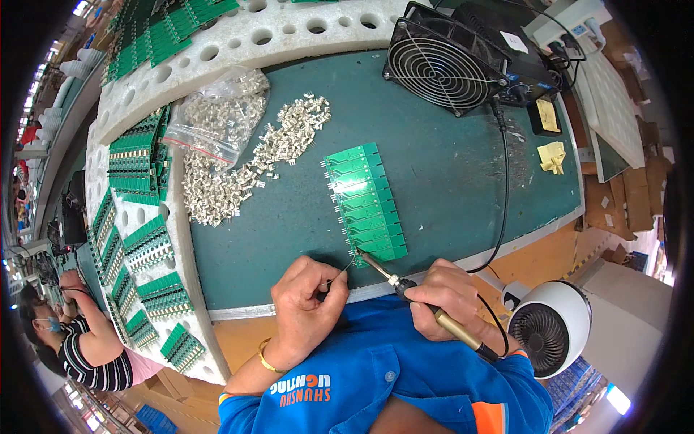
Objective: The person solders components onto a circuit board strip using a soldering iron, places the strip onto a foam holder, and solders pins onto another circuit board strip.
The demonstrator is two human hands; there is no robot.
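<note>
A green circuit board panel [363, 199] lies on the dark green mat, white connectors sticking out along its left edge. My right hand [447, 298] is closed round a soldering iron [452, 325], whose tip meets the board's lower left corner. Between the pinched fingers of my left hand [309, 300] is a thin solder wire [344, 269], its end reaching that same corner. Beyond my left hand, a heap of small white connectors [210, 189] spreads over the mat beside a clear plastic bag [224, 112] of more connectors.
White foam trays [210, 79] with several green boards line the left and far sides. A black fan [441, 65] stands at the far right, next to a black soldering station [517, 65]. A yellow sponge [551, 157] and a white fan [551, 325] are rightward. Another person [87, 333] sits left.
</note>
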